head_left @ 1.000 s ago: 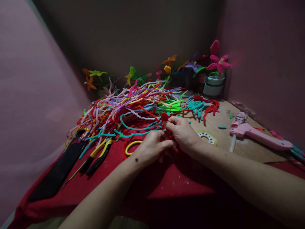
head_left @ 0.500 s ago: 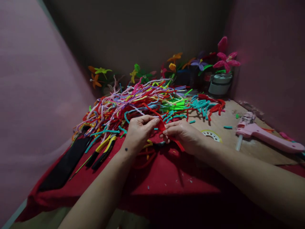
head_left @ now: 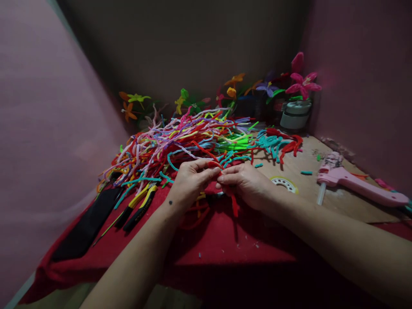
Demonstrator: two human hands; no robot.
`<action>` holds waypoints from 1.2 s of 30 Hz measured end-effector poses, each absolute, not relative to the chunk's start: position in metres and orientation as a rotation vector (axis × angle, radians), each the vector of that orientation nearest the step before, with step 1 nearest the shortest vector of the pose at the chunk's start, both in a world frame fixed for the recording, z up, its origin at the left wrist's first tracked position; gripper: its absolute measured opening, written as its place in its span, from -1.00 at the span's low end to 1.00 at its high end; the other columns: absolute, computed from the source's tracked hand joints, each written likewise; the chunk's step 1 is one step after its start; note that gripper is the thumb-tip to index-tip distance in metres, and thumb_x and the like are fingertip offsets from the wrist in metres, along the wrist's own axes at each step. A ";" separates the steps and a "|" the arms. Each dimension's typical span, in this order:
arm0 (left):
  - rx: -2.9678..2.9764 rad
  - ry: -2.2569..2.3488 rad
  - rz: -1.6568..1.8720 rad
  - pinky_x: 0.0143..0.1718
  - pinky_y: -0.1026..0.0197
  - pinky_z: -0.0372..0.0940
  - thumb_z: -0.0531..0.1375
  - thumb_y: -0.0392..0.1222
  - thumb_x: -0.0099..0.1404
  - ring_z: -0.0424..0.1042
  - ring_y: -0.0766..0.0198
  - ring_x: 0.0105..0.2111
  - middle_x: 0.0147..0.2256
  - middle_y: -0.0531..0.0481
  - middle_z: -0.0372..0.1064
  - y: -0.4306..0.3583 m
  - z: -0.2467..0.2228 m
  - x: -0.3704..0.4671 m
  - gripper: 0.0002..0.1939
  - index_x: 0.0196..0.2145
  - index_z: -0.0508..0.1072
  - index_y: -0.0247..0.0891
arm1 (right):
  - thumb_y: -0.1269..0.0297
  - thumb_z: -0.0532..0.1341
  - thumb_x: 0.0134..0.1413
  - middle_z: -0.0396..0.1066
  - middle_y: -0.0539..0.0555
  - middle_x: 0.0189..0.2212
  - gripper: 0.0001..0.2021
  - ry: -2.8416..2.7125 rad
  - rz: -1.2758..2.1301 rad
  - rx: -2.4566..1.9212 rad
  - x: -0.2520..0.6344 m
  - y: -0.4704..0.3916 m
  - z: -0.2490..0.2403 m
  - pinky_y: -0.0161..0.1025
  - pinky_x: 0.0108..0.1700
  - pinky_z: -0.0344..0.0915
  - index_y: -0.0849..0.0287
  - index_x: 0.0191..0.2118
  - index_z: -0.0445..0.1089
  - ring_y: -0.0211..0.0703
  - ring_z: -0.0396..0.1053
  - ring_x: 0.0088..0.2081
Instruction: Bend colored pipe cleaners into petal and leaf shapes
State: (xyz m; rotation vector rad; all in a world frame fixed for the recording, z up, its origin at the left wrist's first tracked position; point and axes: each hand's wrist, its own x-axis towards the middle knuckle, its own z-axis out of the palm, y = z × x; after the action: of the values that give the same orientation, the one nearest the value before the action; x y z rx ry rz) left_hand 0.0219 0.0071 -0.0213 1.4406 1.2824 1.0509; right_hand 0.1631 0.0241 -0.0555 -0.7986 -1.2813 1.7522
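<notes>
Down at the near edge, the red cloth (head_left: 225, 253) shows a few loose scraps, and just above it, in mid-air, here's the red fuzzy stem (head_left: 234, 206), caught between two hands! The left hand (head_left: 189, 178) pinches its upper part, thumb against fingers; the right hand (head_left: 246, 182) grips right beside it, the fingertips all but meeting. What the curled lower fingers hold, I can't tell.

Look at the line of it: the long axis slants from upper left to lower right, bent at the fingers, its loose tail pointing down towards the cloth. Surely a featherweight, soft outside, probably wire-cored and easily bent, with little slip; a light pinch close to the bend looks the place, sparing the fuzz.

Out left lie the black pouch (head_left: 90, 225) and the pliers (head_left: 140, 212); to the right, the tape roll (head_left: 291, 185), then the pink glue gun (head_left: 354, 182). Beyond sprawls the heap of coloured stems (head_left: 180, 137), and at the very back, a pink flower (head_left: 302, 85) rises above a grey pot (head_left: 294, 119).
</notes>
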 end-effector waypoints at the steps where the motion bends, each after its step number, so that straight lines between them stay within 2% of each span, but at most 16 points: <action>1: 1.437 1.297 1.038 -0.57 0.36 0.12 0.23 -0.18 0.01 0.24 0.43 -0.59 -0.53 0.03 0.36 0.008 -0.021 0.021 -0.78 -0.37 0.48 -0.36 | 0.46 0.17 -0.27 0.20 -0.04 -0.76 -0.89 -1.285 1.741 -0.816 0.163 0.024 -0.055 -0.32 -0.58 -0.07 0.27 -0.69 0.31 -0.39 0.06 -0.67; 5: 1.475 1.315 0.979 -0.61 0.37 0.08 0.21 -0.22 0.00 0.20 0.46 -0.65 -0.55 0.06 0.35 0.009 -0.021 0.018 -0.81 -0.38 0.46 -0.34 | 0.44 0.17 -0.25 0.16 -0.06 -0.80 -0.85 -1.329 1.686 -0.900 0.163 0.021 -0.053 -0.32 -0.59 -0.13 0.27 -0.71 0.30 -0.41 0.02 -0.70; 9: 1.476 1.342 0.942 -0.60 0.36 0.10 0.17 -0.28 -0.01 0.23 0.45 -0.65 -0.56 0.07 0.35 0.009 -0.021 0.017 -0.85 -0.41 0.45 -0.33 | 0.43 0.16 -0.21 0.19 -0.05 -0.78 -0.86 -1.347 1.680 -0.923 0.162 0.021 -0.052 -0.34 -0.59 -0.11 0.29 -0.68 0.33 -0.43 0.03 -0.69; 16: 1.545 1.400 0.954 -0.67 0.39 0.03 0.14 -0.32 -0.02 0.14 0.49 -0.71 -0.64 0.13 0.26 0.008 -0.022 0.019 -0.90 -0.47 0.42 -0.32 | 0.43 0.16 -0.21 0.18 -0.07 -0.77 -0.84 -1.432 1.580 -0.977 0.161 0.020 -0.049 -0.35 -0.59 -0.10 0.27 -0.70 0.31 -0.43 0.03 -0.69; 21: 1.288 1.290 0.956 -0.68 0.39 0.04 0.15 -0.31 -0.04 0.17 0.45 -0.73 -0.68 0.13 0.23 0.010 -0.028 0.021 -0.97 -0.54 0.33 -0.29 | 0.45 0.13 -0.22 0.21 -0.04 -0.76 -0.85 -1.512 1.558 -0.997 0.161 0.020 -0.049 -0.34 -0.58 -0.04 0.27 -0.69 0.34 -0.40 0.06 -0.67; 29: 1.069 1.173 1.031 -0.69 0.40 0.02 0.14 -0.34 -0.08 0.17 0.44 -0.74 -0.73 0.16 0.16 0.012 -0.037 0.027 -0.94 -0.57 0.28 -0.28 | 0.48 0.10 -0.26 0.24 -0.02 -0.74 -0.85 -1.545 1.498 -1.014 0.161 0.020 -0.051 -0.34 -0.55 0.02 0.26 -0.70 0.33 -0.38 0.09 -0.65; 33: 1.275 1.244 0.968 -0.60 0.37 0.13 0.17 -0.34 -0.05 0.28 0.41 -0.63 -0.61 0.11 0.29 0.009 -0.027 0.023 -0.92 -0.49 0.36 -0.29 | 0.47 0.11 -0.26 0.21 -0.03 -0.76 -0.86 -1.533 1.491 -1.030 0.163 0.020 -0.048 -0.33 -0.59 -0.03 0.27 -0.69 0.34 -0.39 0.07 -0.68; 36: 1.491 1.301 0.935 -0.60 0.39 0.10 0.22 -0.27 -0.02 0.22 0.46 -0.63 -0.57 0.10 0.29 0.007 -0.020 0.020 -0.89 -0.45 0.42 -0.32 | 0.45 0.10 -0.26 0.19 -0.03 -0.77 -0.86 -1.533 1.470 -1.064 0.164 0.020 -0.048 -0.33 -0.60 -0.04 0.26 -0.70 0.32 -0.38 0.07 -0.68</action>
State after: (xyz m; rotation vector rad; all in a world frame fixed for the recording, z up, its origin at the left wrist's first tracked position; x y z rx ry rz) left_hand 0.0201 0.0068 -0.0200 1.4908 1.3013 0.9347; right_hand 0.1640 0.0204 -0.0478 -1.0641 -1.5331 1.4696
